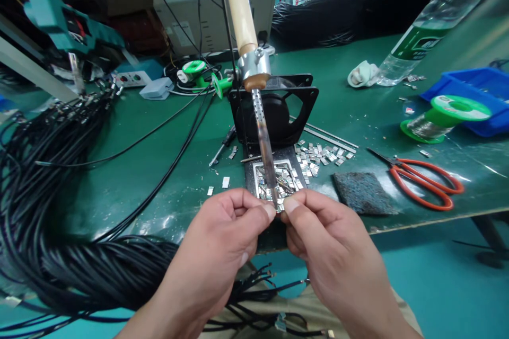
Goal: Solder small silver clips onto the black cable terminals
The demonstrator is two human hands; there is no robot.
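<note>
My left hand and my right hand meet at the table's front edge, each closed in a pinch. A small silvery metal piece shows between the fingertips, against the right thumb. What the left fingers pinch is hidden. Right above hangs a soldering iron with a wooden handle, held tip down by a metal clamp; its tip comes down at the fingertips, though contact is hard to make out. Just behind the fingers, a shallow tray holds many small metal connector shells.
Loose connector shells lie right of the tray, before a black fan. Orange-handled scissors, a dark scouring pad and a solder spool are on the right. Bundled black cables fill the left side.
</note>
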